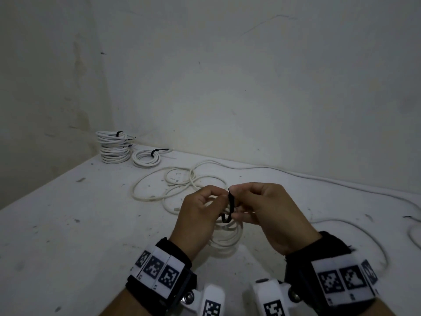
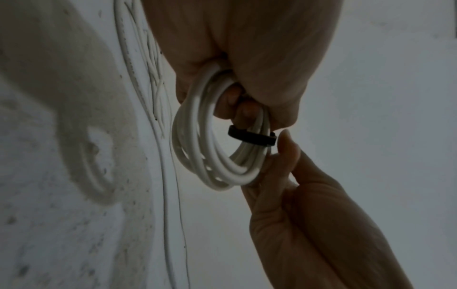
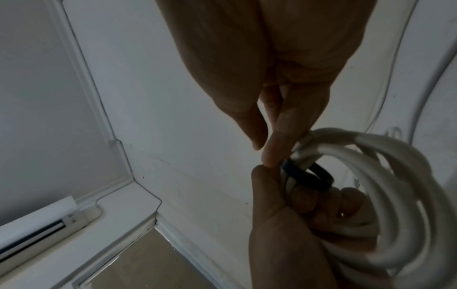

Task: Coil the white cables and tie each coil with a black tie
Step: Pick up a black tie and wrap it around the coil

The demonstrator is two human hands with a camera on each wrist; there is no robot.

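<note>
Above the scuffed white table, I see both hands meeting over a coil of white cable. The left hand grips the coil, its fingers curled through the loops, while the right hand pinches a black tie between thumb and fingertips. From my head view the tie stands nearly upright between the two hands, its lower end hooked under the coil.

The left wrist view shows what the head view hides: the black tie runs as a band across the bundled strands of the coil, just below the left fingers (the right hand reaches up from beneath). The right wrist view shows the tie looped round the strands beside the left thumb.

Only the head view takes in the rest: a stack of tied coils at the table's far corner, one tied coil beside it, and loose white cable sprawled between them and the hands.
</note>
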